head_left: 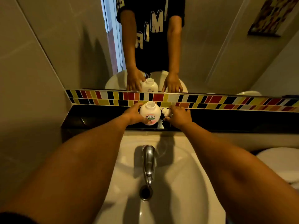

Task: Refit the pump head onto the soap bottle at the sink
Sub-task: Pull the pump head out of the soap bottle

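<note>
A round white soap bottle (149,114) with a pink and green label stands on the black ledge (90,118) behind the sink, its neck open and uncapped. My left hand (132,114) wraps its left side. Just right of the bottle lies the white pump head (166,112) on the ledge. My right hand (178,115) covers the pump head with fingers curled over it; whether they grip it is unclear.
A white sink (182,167) with a chrome tap (149,162) and drain (146,193) lies below the ledge. A coloured tile strip (226,101) and a mirror (72,54) back the ledge. A white toilet lid (279,160) is at the right.
</note>
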Action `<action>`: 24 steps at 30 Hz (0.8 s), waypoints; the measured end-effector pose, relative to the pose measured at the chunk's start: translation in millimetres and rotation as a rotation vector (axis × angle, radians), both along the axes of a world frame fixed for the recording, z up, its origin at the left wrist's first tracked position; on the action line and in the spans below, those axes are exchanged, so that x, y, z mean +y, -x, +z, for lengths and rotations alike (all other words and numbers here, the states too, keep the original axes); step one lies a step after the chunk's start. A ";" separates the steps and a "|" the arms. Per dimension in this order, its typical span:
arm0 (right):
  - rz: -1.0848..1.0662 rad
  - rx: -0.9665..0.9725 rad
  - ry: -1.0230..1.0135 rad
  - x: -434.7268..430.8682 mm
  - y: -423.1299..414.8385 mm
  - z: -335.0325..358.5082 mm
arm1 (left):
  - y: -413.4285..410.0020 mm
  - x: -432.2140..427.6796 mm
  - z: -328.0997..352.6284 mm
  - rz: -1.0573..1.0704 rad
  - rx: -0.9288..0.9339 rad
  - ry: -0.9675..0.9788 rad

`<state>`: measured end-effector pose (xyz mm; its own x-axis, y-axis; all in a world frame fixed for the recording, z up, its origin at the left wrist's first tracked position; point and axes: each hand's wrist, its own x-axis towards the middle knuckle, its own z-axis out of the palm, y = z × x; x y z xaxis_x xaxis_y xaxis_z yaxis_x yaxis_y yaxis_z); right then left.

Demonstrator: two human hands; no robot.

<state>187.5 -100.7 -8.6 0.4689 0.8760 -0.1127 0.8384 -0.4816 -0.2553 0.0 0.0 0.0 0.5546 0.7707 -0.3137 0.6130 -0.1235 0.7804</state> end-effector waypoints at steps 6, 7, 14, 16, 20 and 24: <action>-0.054 0.013 -0.144 -3.1 3.1 -15.0 | -7.7 -6.8 -19.9 0.078 -0.072 -0.010; -0.067 0.028 -0.151 -2.7 3.0 -16.7 | -8.8 -5.0 -24.6 0.091 -0.087 -0.012; -0.197 0.224 -0.209 -0.1 -1.0 -10.9 | -6.2 -4.9 -11.1 0.105 -0.092 -0.011; -0.227 0.330 -0.225 1.1 -6.5 -5.2 | 0.0 0.2 -4.2 0.085 -0.062 -0.029; -0.180 0.394 -0.187 0.0 -17.1 6.8 | 16.0 10.9 11.4 0.046 0.083 -0.153; -0.099 0.390 -0.179 -3.3 -25.6 12.3 | 29.1 14.5 24.1 0.038 0.209 -0.257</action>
